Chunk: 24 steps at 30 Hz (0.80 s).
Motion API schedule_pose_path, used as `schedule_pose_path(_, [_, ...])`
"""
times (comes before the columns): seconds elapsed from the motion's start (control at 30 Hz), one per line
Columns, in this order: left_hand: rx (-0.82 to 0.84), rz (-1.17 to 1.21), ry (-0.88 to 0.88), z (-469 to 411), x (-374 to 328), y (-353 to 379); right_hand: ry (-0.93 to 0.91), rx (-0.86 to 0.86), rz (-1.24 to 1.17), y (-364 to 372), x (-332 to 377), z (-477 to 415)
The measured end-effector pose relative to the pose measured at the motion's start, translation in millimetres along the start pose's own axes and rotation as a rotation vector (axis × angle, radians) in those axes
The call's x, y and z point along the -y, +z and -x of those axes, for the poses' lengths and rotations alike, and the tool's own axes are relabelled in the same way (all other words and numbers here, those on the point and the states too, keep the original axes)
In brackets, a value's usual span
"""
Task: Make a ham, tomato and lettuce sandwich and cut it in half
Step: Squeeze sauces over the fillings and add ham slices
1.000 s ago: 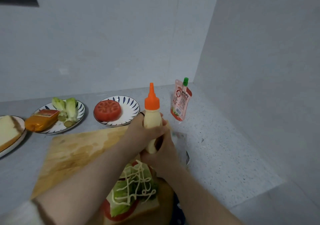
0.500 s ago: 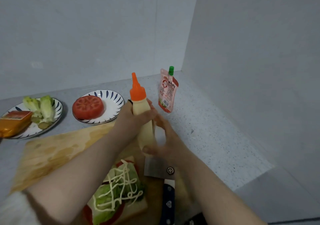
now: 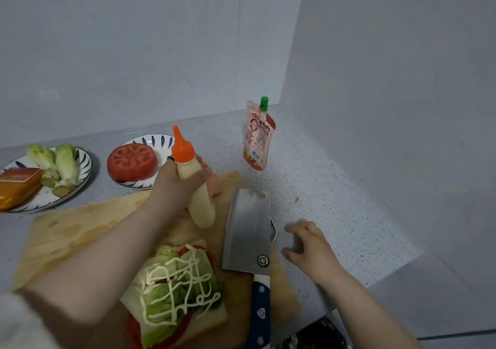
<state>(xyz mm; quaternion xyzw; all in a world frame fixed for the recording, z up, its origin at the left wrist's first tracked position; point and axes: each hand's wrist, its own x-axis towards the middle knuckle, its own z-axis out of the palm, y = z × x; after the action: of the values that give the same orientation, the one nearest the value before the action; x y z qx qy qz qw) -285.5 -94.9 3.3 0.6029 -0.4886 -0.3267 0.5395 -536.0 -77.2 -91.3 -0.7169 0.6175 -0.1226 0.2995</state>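
While the open sandwich [image 3: 177, 295] is lying face-up on the near part of the cutting board [image 3: 75, 230], with lettuce and tomato showing and white sauce zigzagged over them, the head view is showing the left hand [image 3: 174, 185] gripping a squeeze bottle [image 3: 197, 187]. The fingers are curling round its neck, with the orange cap pointing up and away from the food. Judging by that, the saucing step is looking finished, and the sandwich is waiting for a top slice of bread, which is not appearing anywhere in this view. The right hand [image 3: 308, 246] is hanging low over the bench [image 3: 335, 177], holding nothing, its fingers spread and loosely bent. It is sitting just beside the blade of the cleaver [image 3: 248, 230], which is lying flat along the board's right edge with its blue handle pointing toward the person. Whether the fingertips are touching the bench is too blurred to tell. The next move is probably calling for setting the bottle down off the board, closing the sandwich, and only then taking the cleaver by its handle. Farther back, a half tomato [image 3: 132, 162] is resting on a plate [image 3: 153, 140], lettuce pieces [image 3: 64, 163] and an orange packet [image 3: 16, 185] are sharing a second plate, and a sauce pouch [image 3: 257, 139] is standing near the corner.
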Motion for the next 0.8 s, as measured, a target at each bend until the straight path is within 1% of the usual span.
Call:
schedule_pose_path(0.13, [-0.020, -0.011, 0.038, -0.2, -3.7, -13.3, -0.085, -0.051, 0.062, 7.1, 2.6, -1.3])
schedule_pose_path(0.27, [-0.070, -0.041, 0.035, -2.4, -4.5, -23.2, -0.081, -0.174, 0.023, 5.1, 8.1, -6.4])
schedule_pose_path(0.33, [-0.071, -0.041, 0.024, -2.5, -4.3, -25.9, -0.042, -0.237, 0.001, 0.5, 10.4, -14.3])
schedule_pose_path(0.57, [-0.088, -0.022, 0.021, -1.6, -5.9, -26.9, 0.116, -0.315, 0.059, -18.0, 16.9, -58.3])
schedule_pose_path(0.8, [-0.086, -0.044, 0.036, -1.4, -9.7, -20.1, 0.229, -0.305, 0.065, -19.7, 2.9, -81.9])
